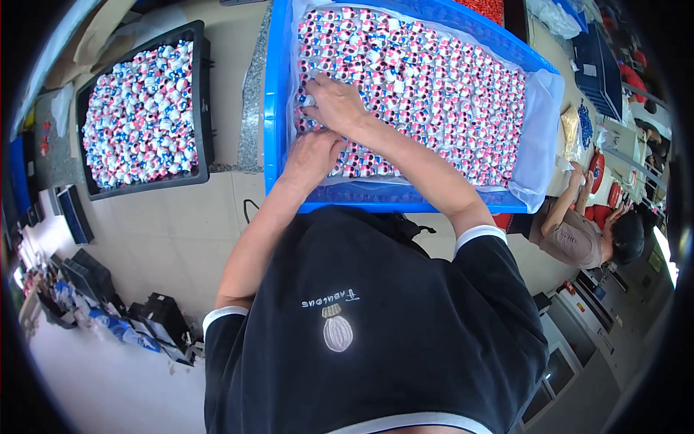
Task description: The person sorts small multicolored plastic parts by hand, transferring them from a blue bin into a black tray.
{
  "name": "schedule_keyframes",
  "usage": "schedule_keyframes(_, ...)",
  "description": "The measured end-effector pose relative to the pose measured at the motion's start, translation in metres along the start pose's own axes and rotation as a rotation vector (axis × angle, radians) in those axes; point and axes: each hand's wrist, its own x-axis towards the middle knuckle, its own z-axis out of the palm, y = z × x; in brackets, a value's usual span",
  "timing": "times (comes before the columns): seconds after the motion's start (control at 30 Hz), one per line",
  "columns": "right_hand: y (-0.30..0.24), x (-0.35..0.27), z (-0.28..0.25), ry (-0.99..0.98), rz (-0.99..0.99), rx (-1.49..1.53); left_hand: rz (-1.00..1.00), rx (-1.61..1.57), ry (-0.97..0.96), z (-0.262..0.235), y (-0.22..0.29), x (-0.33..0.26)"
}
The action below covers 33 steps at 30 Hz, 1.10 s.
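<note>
A large blue bin (272, 123) lined with pale translucent plastic is before me, filled with small white, pink and blue figure pieces (455, 108) with dark spots, mostly set in close rows. My right hand (338, 105) reaches over the pieces near the bin's left wall, its thumb and fingers bent but apart. Just nearer to me, my left hand (315, 155) rests low at the same side, fingers curled down together among the pieces. Whatever its fingertips hold is hidden. Similar loose pieces (141, 116) lie heaped in a black tray (202, 130) on the left.
Red pieces (483, 9) show beyond the bin's far edge. A co-worker (578, 235) sits at the right beside a table with a yellowish bag (570, 130) and a dark blue crate (597, 69). Black crates (159, 322) stand on the floor at lower left.
</note>
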Motion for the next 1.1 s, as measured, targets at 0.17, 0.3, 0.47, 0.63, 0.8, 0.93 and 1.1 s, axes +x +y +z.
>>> schedule_keyframes(0.17,0.002,-0.001,0.002,-0.001,0.005,0.018,0.008,0.013,-0.017,0.001,-0.001,0.001)
schedule_keyframes(0.3,0.002,-0.004,0.000,-0.001,0.013,0.022,0.002,0.016,-0.033,0.000,0.002,0.002)
schedule_keyframes(0.47,0.007,-0.013,-0.021,0.139,-0.001,0.106,-0.020,0.053,-0.025,0.001,-0.001,-0.002)
schedule_keyframes(0.63,0.051,-0.039,-0.050,0.075,0.231,0.726,-0.100,0.061,0.030,-0.004,0.000,-0.003)
schedule_keyframes(0.8,0.085,-0.074,-0.036,-0.094,0.189,1.387,-0.098,0.082,0.150,-0.010,0.010,0.005)
schedule_keyframes(0.93,0.070,-0.081,-0.032,-0.050,0.237,0.662,-0.150,0.125,0.112,-0.005,0.014,0.014)
schedule_keyframes(1.1,0.057,-0.077,-0.016,0.094,0.174,0.251,-0.127,0.238,0.065,-0.001,0.019,0.035)
